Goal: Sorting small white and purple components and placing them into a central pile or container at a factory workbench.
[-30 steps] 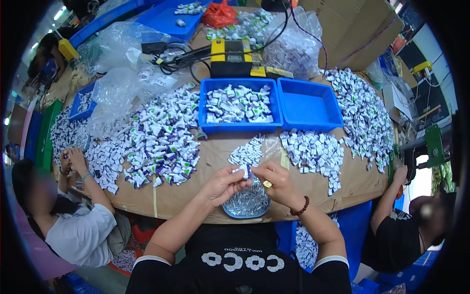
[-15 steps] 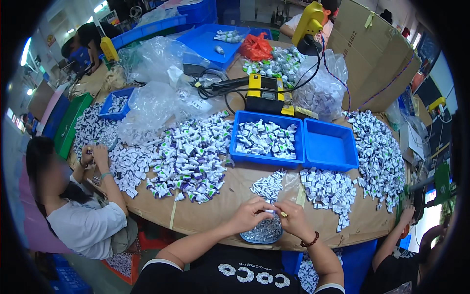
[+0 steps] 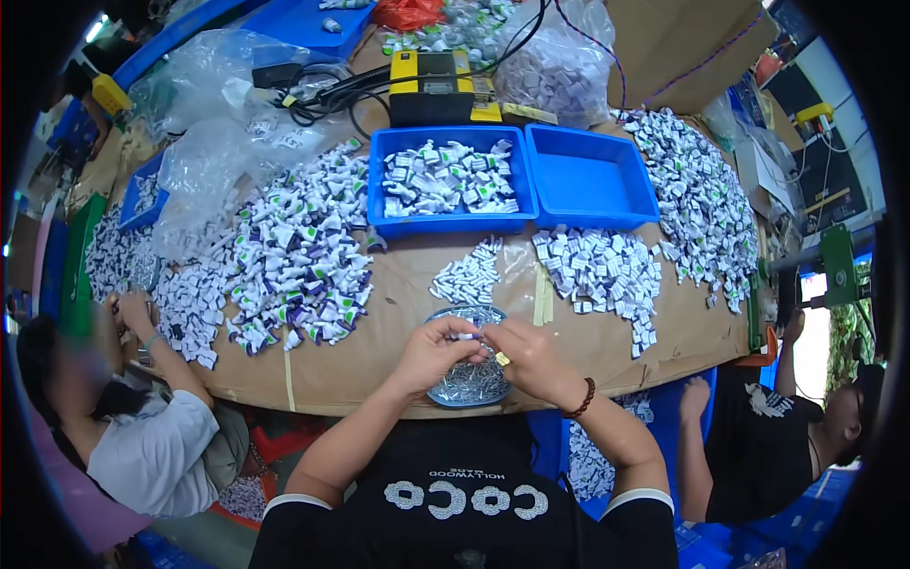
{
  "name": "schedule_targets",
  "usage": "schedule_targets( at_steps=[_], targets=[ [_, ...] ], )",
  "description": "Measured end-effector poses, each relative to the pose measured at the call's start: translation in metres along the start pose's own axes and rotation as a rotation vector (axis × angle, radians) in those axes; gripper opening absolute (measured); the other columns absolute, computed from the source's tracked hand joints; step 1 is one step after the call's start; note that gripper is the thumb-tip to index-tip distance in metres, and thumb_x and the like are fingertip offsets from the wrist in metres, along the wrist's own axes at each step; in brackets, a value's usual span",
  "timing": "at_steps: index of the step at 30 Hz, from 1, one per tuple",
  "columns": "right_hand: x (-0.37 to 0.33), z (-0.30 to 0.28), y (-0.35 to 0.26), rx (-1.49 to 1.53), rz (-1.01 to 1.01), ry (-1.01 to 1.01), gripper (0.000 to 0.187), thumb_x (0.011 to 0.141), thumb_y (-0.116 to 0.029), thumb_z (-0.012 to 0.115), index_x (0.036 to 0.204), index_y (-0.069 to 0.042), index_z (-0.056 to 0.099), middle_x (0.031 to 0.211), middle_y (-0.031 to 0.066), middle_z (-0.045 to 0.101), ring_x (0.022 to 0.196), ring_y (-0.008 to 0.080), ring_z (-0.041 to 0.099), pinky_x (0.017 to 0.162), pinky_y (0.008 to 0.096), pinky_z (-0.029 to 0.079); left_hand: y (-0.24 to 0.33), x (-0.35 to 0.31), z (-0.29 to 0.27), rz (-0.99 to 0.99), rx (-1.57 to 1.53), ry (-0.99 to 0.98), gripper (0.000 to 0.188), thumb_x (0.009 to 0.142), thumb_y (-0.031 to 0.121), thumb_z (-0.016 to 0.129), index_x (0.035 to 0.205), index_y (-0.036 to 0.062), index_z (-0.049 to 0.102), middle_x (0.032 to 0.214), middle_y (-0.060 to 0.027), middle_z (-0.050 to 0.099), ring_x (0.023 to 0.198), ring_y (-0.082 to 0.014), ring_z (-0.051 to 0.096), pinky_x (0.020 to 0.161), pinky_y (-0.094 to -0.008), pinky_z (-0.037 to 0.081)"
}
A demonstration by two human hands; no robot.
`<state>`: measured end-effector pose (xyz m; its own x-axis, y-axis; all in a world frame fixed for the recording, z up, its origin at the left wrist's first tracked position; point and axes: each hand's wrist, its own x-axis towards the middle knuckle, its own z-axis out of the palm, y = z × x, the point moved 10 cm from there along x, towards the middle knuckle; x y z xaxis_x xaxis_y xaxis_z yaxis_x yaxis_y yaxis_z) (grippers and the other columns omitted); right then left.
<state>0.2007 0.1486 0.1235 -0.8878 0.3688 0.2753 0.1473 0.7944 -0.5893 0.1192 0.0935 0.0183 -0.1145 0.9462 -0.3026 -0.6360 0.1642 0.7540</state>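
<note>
A brown-papered table spreads in front, bearing a blue bin of white-and-green pieces. Nearer sits a tub of slim shiny pieces, with both hands above it. The right hand has thumb and forefinger drawn close at one end of a small white part; whether they grip it, I cannot tell. The left hand clamps that part between thumb and forefinger, over the tub's far side. Best, I'd judge, to keep the left pinch steady, align the right fingertips squarely and press gently, staying low over the tub
</note>
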Motion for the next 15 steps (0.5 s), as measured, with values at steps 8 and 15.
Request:
schedule_targets(
  at_steps=[8, 15],
  targets=[
    [-0.038, 0.004, 0.032, -0.002, 0.121, 0.061, 0.038, 0.068, 0.003, 0.061, 0.105, -0.007, 0.061, 0.088, 0.0115, 0.060, 0.080, 0.0311, 0.061, 0.067, 0.0406, 0.051, -0.033, -0.005, -0.016, -0.181, -0.333, 0.040, 0.025, 0.093, 0.002, 0.056, 0.117, 0.0050, 0.049, 0.104, -0.0122, 0.060, 0.095, -0.0224, 0.065, 0.081, -0.0281, 0.056],
    [-0.107, -0.063, 0.150, -0.507, 0.429, 0.161, 0.029, 0.074, 0.001, 0.058, 0.102, -0.008, 0.062, 0.090, 0.0150, 0.059, 0.080, 0.0334, 0.059, 0.066, 0.0426, 0.049, -0.031, -0.010, -0.015, -0.214, -0.202, 0.098, 0.029, 0.091, 0.001, 0.057, 0.119, 0.0023, 0.048, 0.104, -0.0114, 0.061, 0.096, -0.0201, 0.065, 0.080, -0.0262, 0.056]
  ],
)
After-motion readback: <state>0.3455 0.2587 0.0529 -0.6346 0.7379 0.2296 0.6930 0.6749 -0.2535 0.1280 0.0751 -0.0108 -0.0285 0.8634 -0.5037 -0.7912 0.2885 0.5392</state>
